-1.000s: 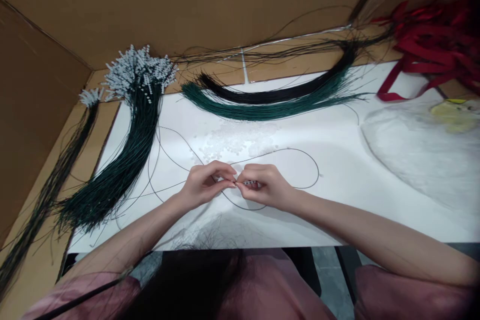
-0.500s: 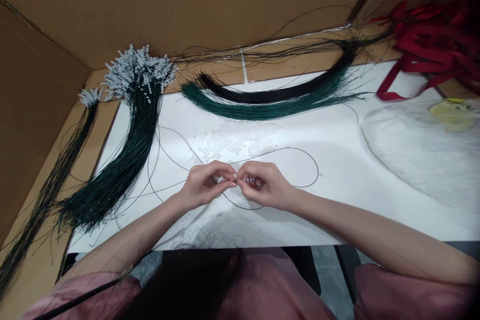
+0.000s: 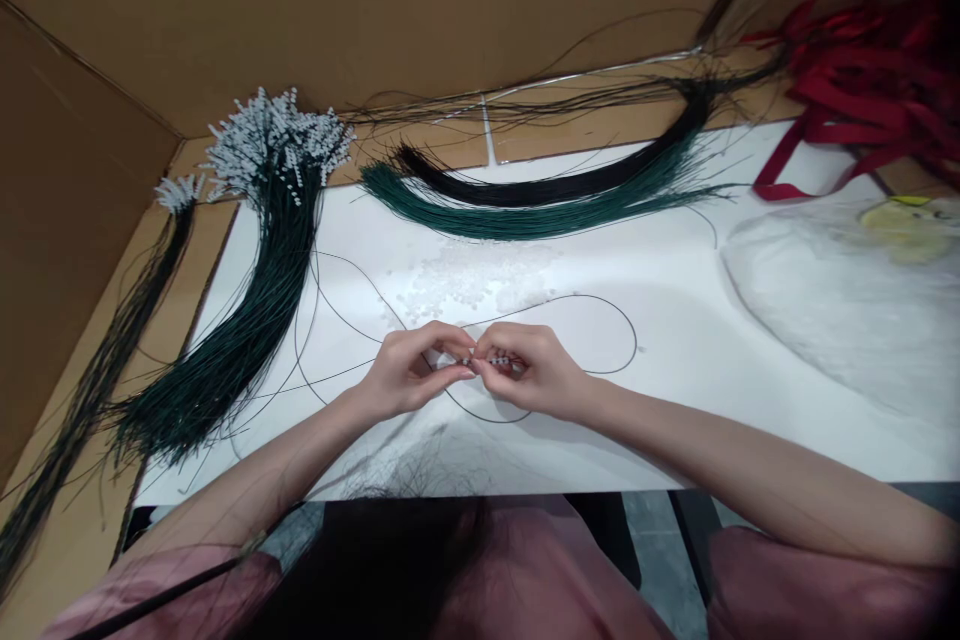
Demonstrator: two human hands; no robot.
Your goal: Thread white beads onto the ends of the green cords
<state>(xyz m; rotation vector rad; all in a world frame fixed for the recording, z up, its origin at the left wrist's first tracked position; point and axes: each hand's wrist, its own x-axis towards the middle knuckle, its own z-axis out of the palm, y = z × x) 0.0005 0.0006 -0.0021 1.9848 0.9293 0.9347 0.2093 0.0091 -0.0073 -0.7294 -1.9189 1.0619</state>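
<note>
My left hand (image 3: 411, 367) and my right hand (image 3: 530, 369) meet at the middle of a white sheet (image 3: 675, 320), fingertips pinched together. Between them runs a thin dark wire (image 3: 600, 303) that loops out to the right and back. A short row of small white beads (image 3: 501, 360) sits on the wire at my right fingertips. My left thumb and forefinger pinch the wire end just left of the beads. A scatter of loose white beads (image 3: 472, 282) lies on the sheet just beyond my hands.
A bundle of green wires tipped with white beads (image 3: 262, 220) fans out at the left, a thinner one (image 3: 112, 350) beside it. Bare green and black wires (image 3: 547, 205) curve across the back. Red ribbons (image 3: 862, 90) and a clear plastic bag (image 3: 847, 290) lie right. Cardboard walls surround the sheet.
My hands have stayed in place; the fingertips have drawn slightly closer together on the wire and the beads have shifted a little toward my left fingers.
</note>
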